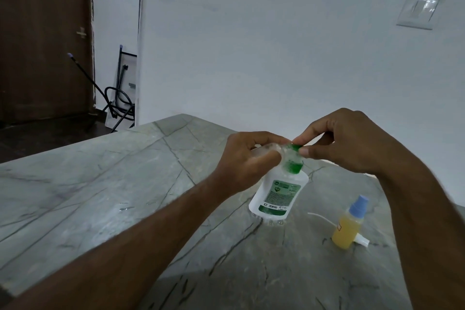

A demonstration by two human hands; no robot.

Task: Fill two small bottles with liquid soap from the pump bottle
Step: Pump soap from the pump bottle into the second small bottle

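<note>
left hand (247, 158) grips clear small bottle (269, 150) tilted at pump bottle (279, 192) nozzle; right hand (347, 143) pinches green pump head (295, 148), directly beside.

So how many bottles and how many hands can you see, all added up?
Bottles: 3 (pump bottle, clear small bottle, yellow spray bottle)
Hands: 2 (left hand, right hand)
Total: 5
</note>
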